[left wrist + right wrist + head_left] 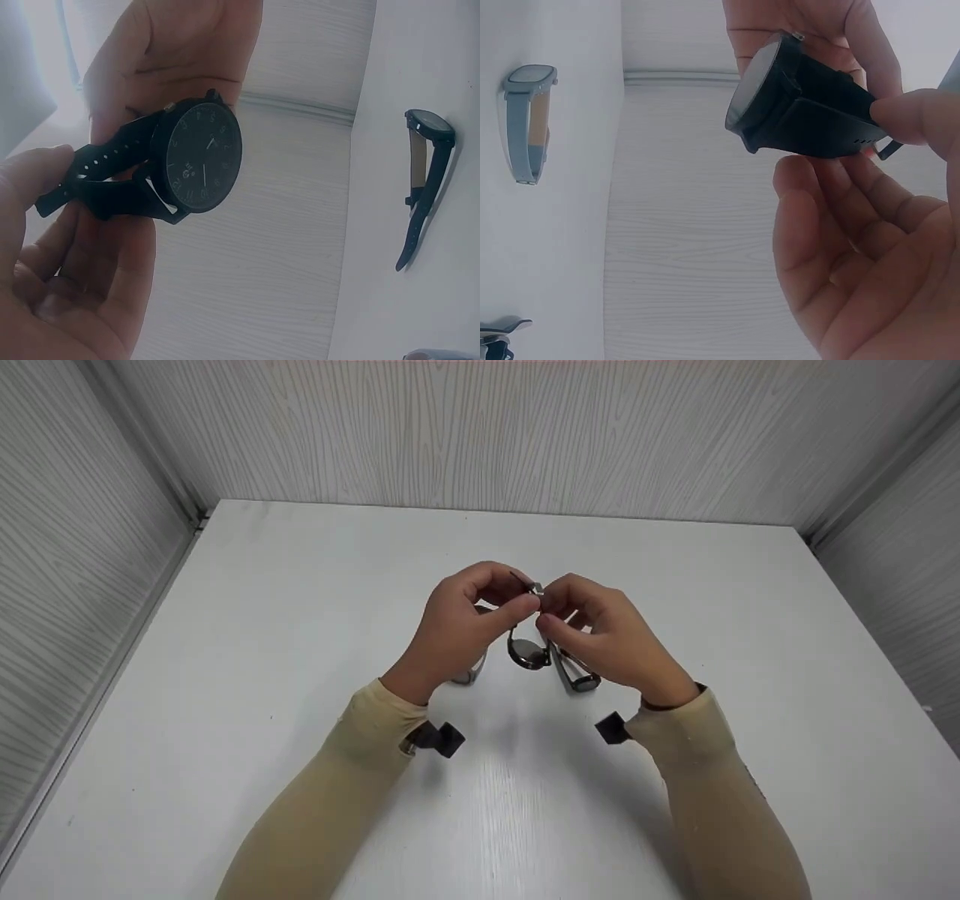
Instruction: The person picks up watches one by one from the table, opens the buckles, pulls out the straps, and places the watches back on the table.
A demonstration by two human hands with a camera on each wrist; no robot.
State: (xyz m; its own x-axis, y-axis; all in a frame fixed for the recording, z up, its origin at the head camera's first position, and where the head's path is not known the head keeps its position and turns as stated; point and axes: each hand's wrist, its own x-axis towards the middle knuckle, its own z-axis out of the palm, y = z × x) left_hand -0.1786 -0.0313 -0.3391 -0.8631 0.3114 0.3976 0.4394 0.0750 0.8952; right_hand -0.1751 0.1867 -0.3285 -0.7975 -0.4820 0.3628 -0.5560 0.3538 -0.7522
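Both hands (pixel 459 621) (pixel 609 634) pinched the black watch (pixel 199 157) by its strap (pixel 116 199), already looped (fastening, it seemed, not yet finished).

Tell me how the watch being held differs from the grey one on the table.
The held watch looks black; the grey watch is pale grey outside and tan inside.
The held watch is up between the left hand and the right hand; the grey watch rests on the table, touched by neither.
Both are wristwatches.
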